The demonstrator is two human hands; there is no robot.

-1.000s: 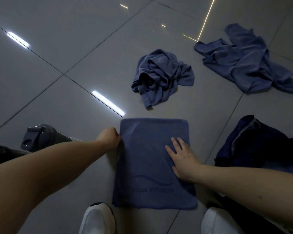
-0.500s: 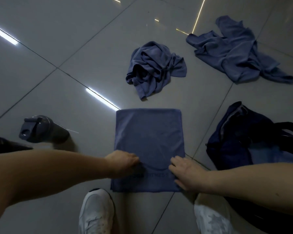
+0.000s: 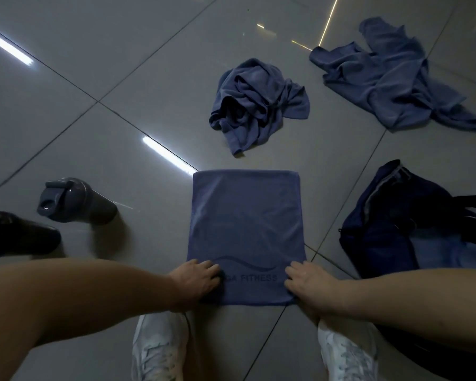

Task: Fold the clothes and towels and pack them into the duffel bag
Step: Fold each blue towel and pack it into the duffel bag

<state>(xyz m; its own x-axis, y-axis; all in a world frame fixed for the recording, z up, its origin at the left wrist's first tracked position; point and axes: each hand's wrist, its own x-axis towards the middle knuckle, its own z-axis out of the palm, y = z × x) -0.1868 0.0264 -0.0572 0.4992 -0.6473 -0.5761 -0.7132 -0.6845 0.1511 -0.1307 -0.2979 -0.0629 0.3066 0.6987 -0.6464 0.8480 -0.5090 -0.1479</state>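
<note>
While left hand [image 3: 197,280] and right hand [image 3: 304,281] grip one folded towel [image 3: 245,221], two garments [image 3: 259,105] [image 3: 393,78] lie crumpled.

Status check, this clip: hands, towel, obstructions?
Left hand, right hand grip folded towel near corners. Duffel bag right, nothing between. Two crumpled cloths wait beyond.

bag [image 3: 382,243]: cut by right edge | black object [image 3: 14,235]: cut by left edge | towel [image 3: 245,229] print: partly under left hand [image 3: 195,281]

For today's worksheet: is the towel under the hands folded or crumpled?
Folded: the towel lies flat as a neat, straight-edged rectangle on the floor.
</note>
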